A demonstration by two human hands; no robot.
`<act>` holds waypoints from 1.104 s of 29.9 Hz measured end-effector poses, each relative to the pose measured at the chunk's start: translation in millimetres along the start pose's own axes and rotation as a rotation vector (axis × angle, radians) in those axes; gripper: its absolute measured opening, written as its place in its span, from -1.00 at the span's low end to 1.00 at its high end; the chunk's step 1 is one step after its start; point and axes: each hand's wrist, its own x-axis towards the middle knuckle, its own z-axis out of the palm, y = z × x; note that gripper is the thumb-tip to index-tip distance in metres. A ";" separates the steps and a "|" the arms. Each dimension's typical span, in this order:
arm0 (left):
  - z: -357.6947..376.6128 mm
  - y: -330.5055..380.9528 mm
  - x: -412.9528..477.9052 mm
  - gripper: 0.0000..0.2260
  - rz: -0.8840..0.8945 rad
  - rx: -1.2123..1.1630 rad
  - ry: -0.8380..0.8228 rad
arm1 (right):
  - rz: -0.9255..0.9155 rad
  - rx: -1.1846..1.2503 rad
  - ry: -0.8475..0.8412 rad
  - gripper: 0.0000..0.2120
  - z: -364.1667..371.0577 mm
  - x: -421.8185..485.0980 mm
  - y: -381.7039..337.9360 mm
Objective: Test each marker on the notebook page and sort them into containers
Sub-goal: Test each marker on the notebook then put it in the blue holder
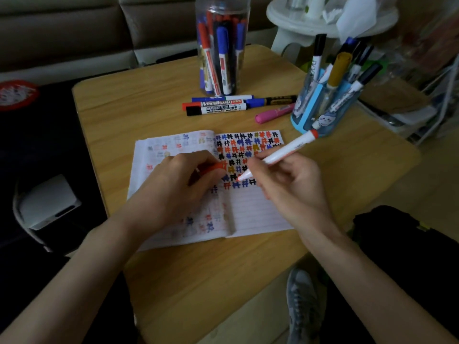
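Now the marker (283,153) is being tested on the notebook (260,212), with its tip brought down at the right page, at the end of the lowest row of hash marks. For this step to be done well, the tip should be laid lightly on the paper. The new mark should be drawn in the blank spot just beside the last one, so that it can be read apart from its neighbours. The page should be kept flat, and a faint or broken line should be taken as a dry marker before a container is chosen.

The marker is held low on its barrel by the right hand (285,184). The grip is closed round it as a pen is held, and the red tail is pointed past the notebook's far right corner. The left hand (173,187) is rested on the notebook's left page near the fold, its grip curled round an orange-red cap (214,167), judged to be this marker's.

Beyond the notebook's far edge, loose markers (223,108) are laid on the desk (198,281). A clear jar (221,45) is stood behind them and a blue holder (320,108) off the notebook's far right corner, both with markers in them.
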 end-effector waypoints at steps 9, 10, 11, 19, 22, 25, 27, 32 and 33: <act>-3.2 -8.2 -8.9 -0.89 -0.013 -0.017 -0.002 | -0.119 -0.122 0.021 -0.86 14.5 -4.8 11.7; -3.4 -8.1 -9.9 -0.89 -0.014 -0.023 -0.002 | -0.124 -0.129 0.014 -0.86 14.2 -5.1 11.8; -3.4 -8.0 -10.5 -0.88 -0.013 -0.030 -0.003 | -0.128 -0.134 0.007 -0.87 14.4 -5.2 12.0; -1.3 -7.6 -10.6 -0.86 -0.009 -0.016 0.012 | -0.137 -0.186 -0.042 -0.89 13.9 -4.9 15.3; -2.1 -7.0 -10.6 -0.88 -0.007 -0.010 0.002 | -0.156 -0.205 -0.053 -0.86 14.0 -4.4 14.9; -2.6 -6.9 -10.3 -0.89 -0.009 -0.002 -0.007 | -0.161 -0.246 -0.064 -0.87 14.2 -4.1 16.5; -2.7 -6.6 -10.3 -0.84 -0.015 -0.003 -0.006 | -0.159 -0.256 -0.063 -0.88 14.3 -4.4 17.5; -2.9 -6.1 -11.1 -0.82 -0.027 -0.006 -0.004 | -0.153 -0.216 -0.038 -0.90 12.5 -4.5 18.4; -2.8 -6.1 -11.2 -0.82 -0.025 -0.004 -0.005 | -0.153 -0.208 -0.035 -0.92 12.2 -4.3 18.7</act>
